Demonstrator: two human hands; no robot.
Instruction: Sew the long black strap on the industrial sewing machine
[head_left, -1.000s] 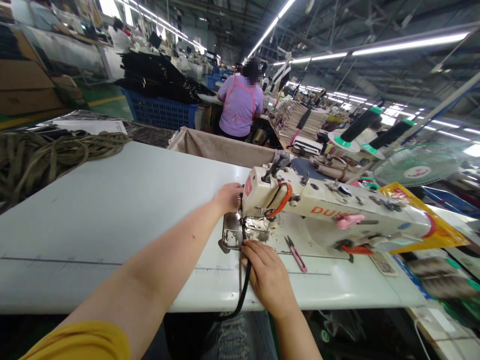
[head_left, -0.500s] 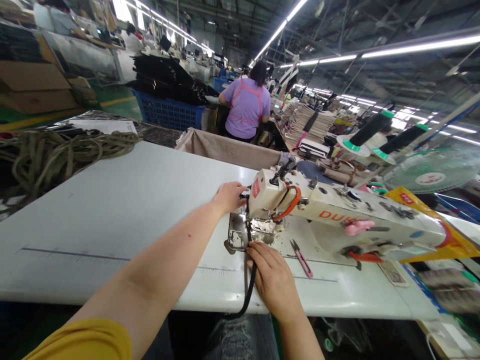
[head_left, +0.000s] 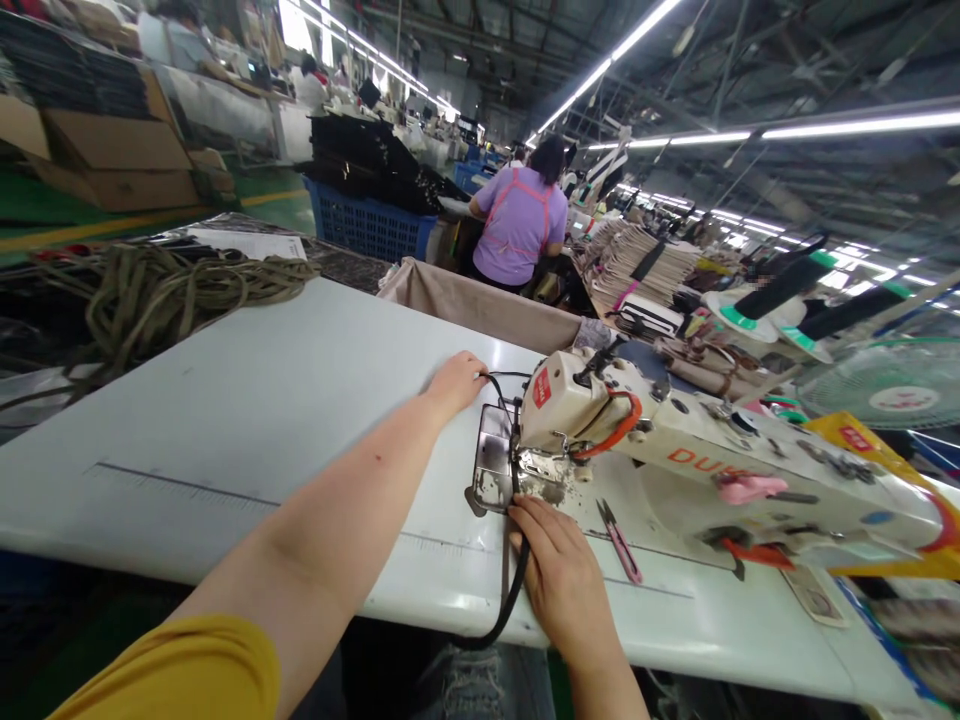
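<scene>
A cream sewing machine (head_left: 660, 440) stands on the white table (head_left: 262, 400). A black strap (head_left: 513, 580) runs under its needle, across the metal plate (head_left: 493, 470), and hangs off the table's near edge. My left hand (head_left: 454, 382) reaches behind the machine's head and pinches the far end of the strap. My right hand (head_left: 559, 570) lies in front of the needle, fingers pressed down on the strap. Pink thread snips (head_left: 621, 528) lie on the machine bed just right of my right hand.
A heap of olive webbing (head_left: 165, 290) lies at the table's far left. A beige cloth bin (head_left: 480, 305) stands behind the table. Beyond it a person in a purple top (head_left: 521, 225) works, beside a blue crate (head_left: 367, 225). Thread cones (head_left: 780, 290) and a fan (head_left: 885, 385) stand at right.
My left hand has drawn the strap's end out behind the needle, and more strap shows there. My view has shifted so the machine sits further right. My right hand stays on the strap.
</scene>
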